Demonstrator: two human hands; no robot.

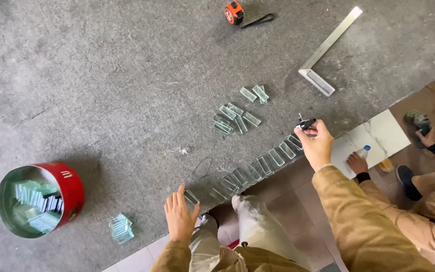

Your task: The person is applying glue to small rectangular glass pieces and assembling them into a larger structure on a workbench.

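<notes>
- A row of small clear glass strips [258,168] lay along the near edge of the grey table [101,100]. The row ran on a slant, from near the person's left hand up and away to the right hand. Each strip lay with its long axis across the line of the row.
- The right hand [317,143] sat at the far, right end of that row. It was closed around a dark pen-like tool [305,124], whose tip pointed out over the table just past the last strip. This hand was the nearer one to the row's upper end.
- The left hand [179,216] lay flat and spread on the table at the row's lower end, fingers apart and holding nothing, just beside the nearest strip [191,197].
- Further onto the table, beyond the row, a loose cluster of glass pieces [235,118] lay scattered at mixed angles, with two more [255,93] a little above them.
- A small stack of glass [121,227] stood left of the left hand, and well off to the left a red round tin [69,189] held more strips on edge.
- At the far side lay an orange tape measure [234,12] and a metal square [328,53].
- On the floor to the right, another person in tan sleeves crouched by a white tile [378,133], one hand [357,163] resting on it beside a small bottle [362,151].
</notes>
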